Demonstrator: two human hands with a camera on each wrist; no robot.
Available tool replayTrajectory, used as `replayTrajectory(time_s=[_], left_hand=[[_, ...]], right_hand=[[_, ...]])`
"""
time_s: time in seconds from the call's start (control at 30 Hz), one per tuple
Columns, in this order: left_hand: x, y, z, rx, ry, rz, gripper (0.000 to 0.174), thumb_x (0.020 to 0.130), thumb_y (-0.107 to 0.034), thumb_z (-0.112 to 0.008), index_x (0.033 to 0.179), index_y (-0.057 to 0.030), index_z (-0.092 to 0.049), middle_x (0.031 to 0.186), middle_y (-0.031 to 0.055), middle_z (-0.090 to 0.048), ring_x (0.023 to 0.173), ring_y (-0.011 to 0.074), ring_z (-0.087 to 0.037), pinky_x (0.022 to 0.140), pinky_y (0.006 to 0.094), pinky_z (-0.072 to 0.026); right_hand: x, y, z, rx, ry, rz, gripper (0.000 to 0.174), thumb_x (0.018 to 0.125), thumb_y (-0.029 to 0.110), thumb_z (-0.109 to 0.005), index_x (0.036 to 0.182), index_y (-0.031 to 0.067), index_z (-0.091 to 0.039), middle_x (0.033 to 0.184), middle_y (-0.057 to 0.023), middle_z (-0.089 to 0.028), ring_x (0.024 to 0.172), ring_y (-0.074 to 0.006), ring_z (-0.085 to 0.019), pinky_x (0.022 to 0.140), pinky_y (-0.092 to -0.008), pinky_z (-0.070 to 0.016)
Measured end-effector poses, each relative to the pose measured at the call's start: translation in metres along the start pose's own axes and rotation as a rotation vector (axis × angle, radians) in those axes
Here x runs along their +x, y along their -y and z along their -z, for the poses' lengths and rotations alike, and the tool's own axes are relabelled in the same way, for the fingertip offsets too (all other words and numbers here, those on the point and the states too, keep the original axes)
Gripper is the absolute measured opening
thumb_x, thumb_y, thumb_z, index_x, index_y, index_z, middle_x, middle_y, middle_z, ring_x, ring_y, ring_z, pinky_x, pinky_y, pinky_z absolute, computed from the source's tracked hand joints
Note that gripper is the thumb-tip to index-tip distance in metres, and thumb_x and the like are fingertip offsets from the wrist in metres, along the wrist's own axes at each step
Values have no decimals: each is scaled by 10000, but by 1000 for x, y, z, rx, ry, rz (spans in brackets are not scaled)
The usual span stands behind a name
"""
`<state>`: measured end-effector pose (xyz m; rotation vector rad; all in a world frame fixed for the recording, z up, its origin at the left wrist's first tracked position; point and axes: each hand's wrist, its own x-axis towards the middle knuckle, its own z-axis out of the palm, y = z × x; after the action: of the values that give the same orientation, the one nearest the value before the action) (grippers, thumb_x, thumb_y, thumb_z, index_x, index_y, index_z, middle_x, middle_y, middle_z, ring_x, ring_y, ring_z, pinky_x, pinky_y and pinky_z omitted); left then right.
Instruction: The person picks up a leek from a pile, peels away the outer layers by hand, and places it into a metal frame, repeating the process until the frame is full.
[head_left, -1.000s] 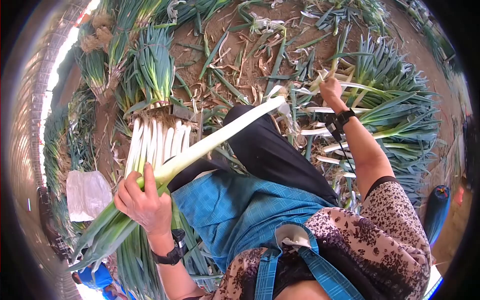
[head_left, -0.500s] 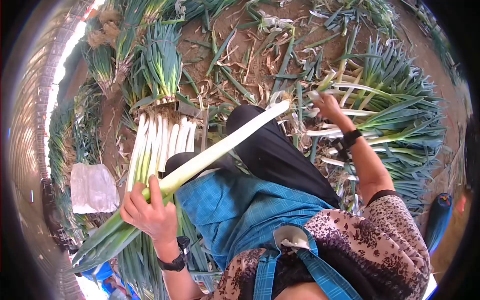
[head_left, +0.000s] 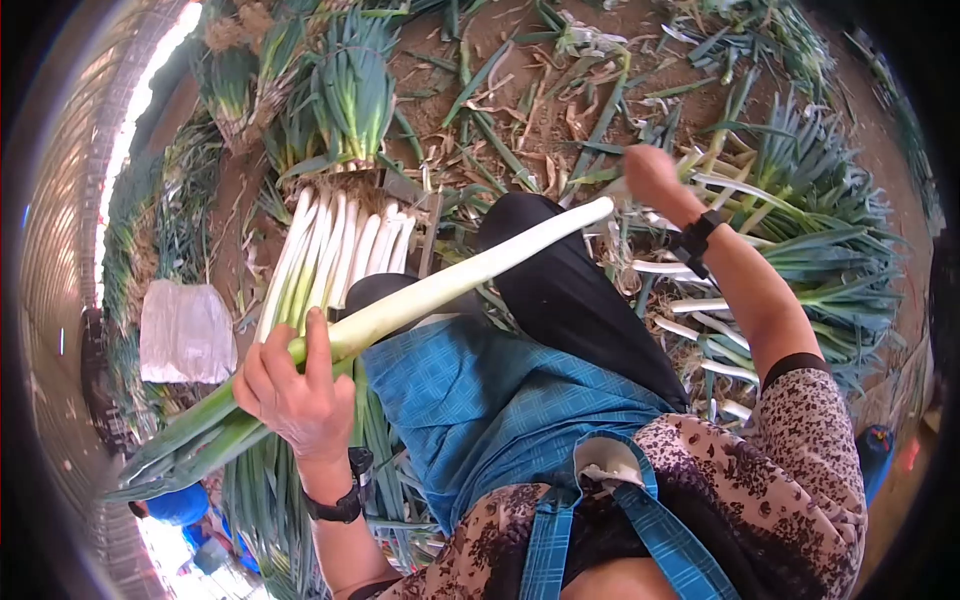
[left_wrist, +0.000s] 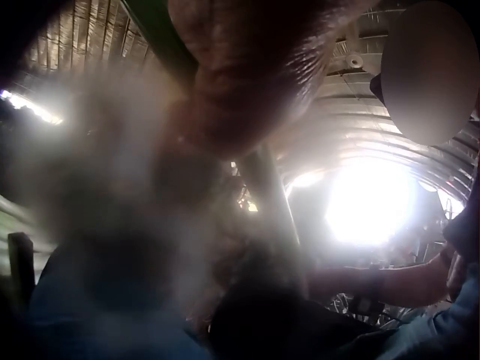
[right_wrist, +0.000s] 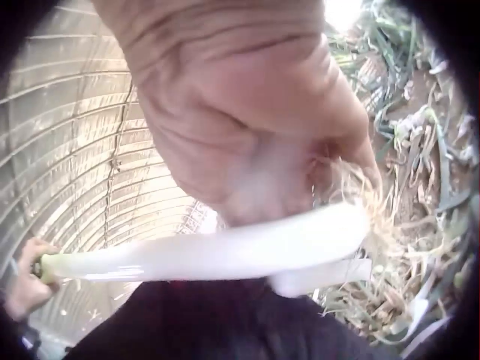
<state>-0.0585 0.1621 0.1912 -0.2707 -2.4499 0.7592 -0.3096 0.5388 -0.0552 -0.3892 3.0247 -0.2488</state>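
Observation:
A long pale leek slants over the knees, its green leaves at the lower left. My left hand grips it where white turns green, with a finger laid along the top. In the left wrist view this hand is large and dark. My right hand is just past the leek's white end, fingers bent. In the right wrist view the hand is above the white shaft, close to stringy roots. A second white piece lies under the shaft. What the right fingers hold is hidden.
Trimmed leeks lie side by side at the left knee, roots against a low metal edge. Tied bundles stand beyond. More leeks are heaped at right. Leaf scraps cover the soil ahead. A whitish sack lies at left.
My right hand has come from the right-hand pile towards the leek's white end. My left hand keeps its grip on the leek. The head view has shifted slightly.

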Motion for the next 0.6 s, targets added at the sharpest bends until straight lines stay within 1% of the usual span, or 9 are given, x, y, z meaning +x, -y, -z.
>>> replayTrajectory(time_s=[0.07, 0.1, 0.2, 0.23, 0.3, 0.33, 0.43, 0.5, 0.6], left_hand=[[-7, 5, 2, -52, 145, 80, 631, 544, -77, -580, 1170, -139, -637, 1041, 99, -555, 983, 313, -522, 875, 479, -355], [-7, 7, 6, -62, 163, 99, 642, 540, -86, -578, 1179, -126, -629, 1031, 113, -547, 985, 328, -520, 860, 494, -358], [-11, 22, 2, -198, 277, 226, 719, 577, -61, -617, 1278, 15, -474, 1020, 131, -546, 958, 315, -502, 881, 450, -343], [-14, 26, -2, -230, 261, 260, 720, 593, -63, -648, 1285, 15, -462, 1018, 128, -549, 950, 314, -501, 882, 445, -341], [-17, 33, -5, -257, 238, 304, 724, 610, -65, -680, 1292, 15, -450, 1015, 124, -552, 943, 312, -500, 883, 439, -339], [-18, 35, -6, -276, 225, 326, 738, 614, -82, -709, 1297, 13, -443, 1015, 122, -554, 947, 309, -502, 884, 438, -339], [-20, 47, -1, -256, 217, 357, 726, 610, -98, -739, 1274, 0, -462, 1012, 117, -557, 953, 302, -508, 886, 435, -340], [-22, 59, 7, -225, 234, 372, 699, 601, -97, -740, 1247, -10, -487, 1009, 114, -557, 954, 298, -512, 885, 435, -341], [-32, 86, 22, -61, 290, 336, 608, 597, -106, -741, 1169, -40, -545, 1003, 103, -557, 956, 294, -517, 884, 429, -350]], right_hand=[[10, -92, -72, -176, -168, 21, 187, 812, 176, -599, 791, -2, -651, 841, -187, -668, 790, -374, -647, 629, -480, -495], [11, -88, -50, 162, 34, -334, 285, 852, 277, -606, 819, -3, -646, 789, -192, -653, 753, -376, -635, 620, -481, -481], [-6, -39, 13, 213, -89, -217, 479, 834, 468, -665, 804, -10, -647, 667, -199, -623, 673, -354, -632, 622, -477, -450], [-13, -14, 36, 456, -75, -108, 414, 817, 328, -712, 1045, -8, -634, 909, -231, -663, 909, -359, -641, 789, -439, -486], [-28, 44, 67, 615, -311, 463, 574, 779, 158, -733, 1294, 26, -515, 1263, -230, -558, 1213, -360, -508, 1024, -404, -400], [-35, 71, 92, 565, -125, 535, 741, 727, 40, -727, 1400, 63, -419, 1467, -174, -379, 1372, -352, -324, 1150, -397, -259], [-20, 120, 90, 489, -243, 568, 614, 763, 49, -682, 1341, 42, -475, 1386, -169, -468, 1324, -372, -383, 1105, -427, -328], [13, 142, 90, 343, -412, 766, 478, 811, 56, -625, 1277, 22, -523, 1259, -174, -554, 1222, -382, -473, 1017, -442, -403], [44, 200, 95, 503, -358, 917, 355, 855, 61, -572, 1206, 11, -562, 1123, -171, -609, 1085, -375, -551, 909, -441, -454]])
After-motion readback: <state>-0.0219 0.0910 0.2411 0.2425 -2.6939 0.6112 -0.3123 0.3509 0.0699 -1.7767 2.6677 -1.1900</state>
